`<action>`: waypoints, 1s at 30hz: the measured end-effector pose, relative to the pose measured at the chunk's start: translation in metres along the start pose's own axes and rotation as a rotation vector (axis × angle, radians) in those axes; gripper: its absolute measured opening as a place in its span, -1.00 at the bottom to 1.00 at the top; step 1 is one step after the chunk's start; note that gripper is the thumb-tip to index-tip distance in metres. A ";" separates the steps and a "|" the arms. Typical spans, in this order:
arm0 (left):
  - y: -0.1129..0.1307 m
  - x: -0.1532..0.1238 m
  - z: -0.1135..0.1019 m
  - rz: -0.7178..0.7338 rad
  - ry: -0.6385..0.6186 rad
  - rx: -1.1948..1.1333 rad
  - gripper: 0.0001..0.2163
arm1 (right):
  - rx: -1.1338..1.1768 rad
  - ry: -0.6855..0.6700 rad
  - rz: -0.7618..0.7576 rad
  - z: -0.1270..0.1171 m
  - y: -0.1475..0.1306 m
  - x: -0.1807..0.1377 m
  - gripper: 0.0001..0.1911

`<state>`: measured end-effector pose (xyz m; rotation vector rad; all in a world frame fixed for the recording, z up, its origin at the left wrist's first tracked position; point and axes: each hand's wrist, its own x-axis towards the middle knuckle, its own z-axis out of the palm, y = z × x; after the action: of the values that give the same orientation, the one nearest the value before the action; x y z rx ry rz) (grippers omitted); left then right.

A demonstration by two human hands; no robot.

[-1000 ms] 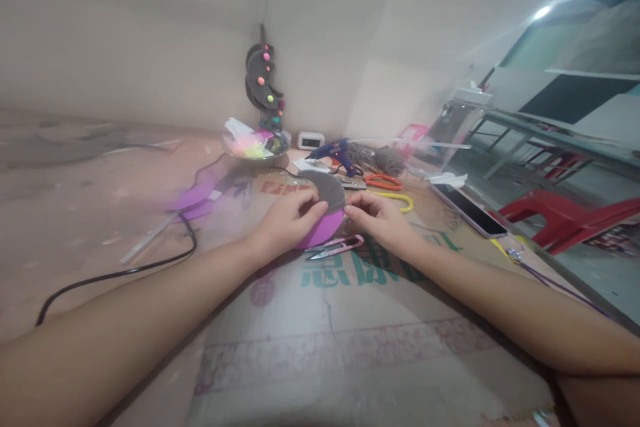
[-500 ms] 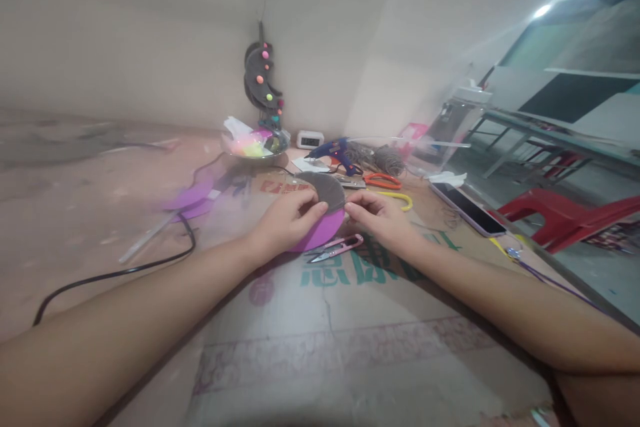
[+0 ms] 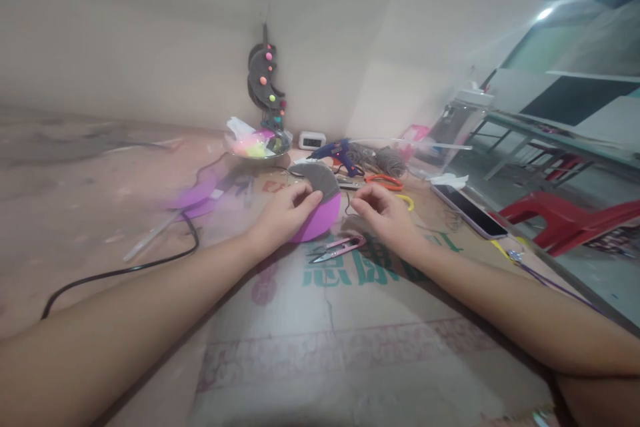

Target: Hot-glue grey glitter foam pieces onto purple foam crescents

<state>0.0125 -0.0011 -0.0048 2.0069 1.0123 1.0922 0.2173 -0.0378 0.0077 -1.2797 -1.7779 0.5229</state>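
A flat purple disc (image 3: 320, 219), its upper part covered by a dark grey layer (image 3: 323, 180), is pinched at its left edge between thumb and fingers of my left hand (image 3: 287, 213). To the right of the disc, and apart from it, my right hand (image 3: 383, 213) is closed in a pinch. A short dark grey strand of yarn (image 3: 349, 203) hangs at its fingertips. Just below and between both hands, pink-handled thread snips (image 3: 339, 248) lie on the printed cardboard (image 3: 320, 360).
Behind the hands are a blue glue gun (image 3: 333, 152), grey yarn balls (image 3: 390, 161), orange-handled scissors (image 3: 384, 181), a small clock (image 3: 312, 141) and a bowl (image 3: 257, 155). A decorated grey crescent (image 3: 263, 80) stands against the wall. A phone (image 3: 470, 210) lies right; a black cable (image 3: 125, 271) runs left.
My right hand has drawn slightly away from the disc's edge, and the strand now shows at its fingertips. The disc, in my left hand, has tipped up and shifted slightly left.
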 end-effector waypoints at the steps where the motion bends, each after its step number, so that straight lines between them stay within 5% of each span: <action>1: 0.000 0.000 0.000 -0.003 0.010 -0.006 -0.71 | -0.047 -0.009 -0.023 0.000 -0.001 -0.001 -0.79; 8: 0.007 -0.004 0.002 0.137 -0.005 0.065 -0.76 | -0.162 -0.175 -0.136 0.006 -0.007 -0.006 -0.71; 13: 0.006 -0.005 0.004 0.141 0.133 0.080 -0.76 | -0.231 0.039 -0.172 -0.002 -0.010 -0.002 -0.72; 17: 0.004 -0.005 0.005 0.053 -0.045 0.030 -0.70 | -0.378 0.165 -0.235 -0.012 -0.007 0.003 -0.82; 20: 0.002 -0.004 0.005 0.016 -0.135 -0.090 -0.65 | -0.529 0.102 -0.324 -0.014 0.001 0.004 -0.86; 25: 0.001 0.000 0.003 -0.078 -0.082 -0.186 -0.72 | -0.751 -0.080 -0.606 -0.008 0.010 0.001 -0.80; 30: -0.003 0.006 0.000 -0.133 0.008 -0.202 -0.75 | -0.757 -0.083 -0.721 -0.008 0.009 -0.002 -0.82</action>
<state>0.0137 0.0051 -0.0052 1.7514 0.9832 1.0856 0.2290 -0.0379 0.0048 -0.9514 -2.4370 -0.5606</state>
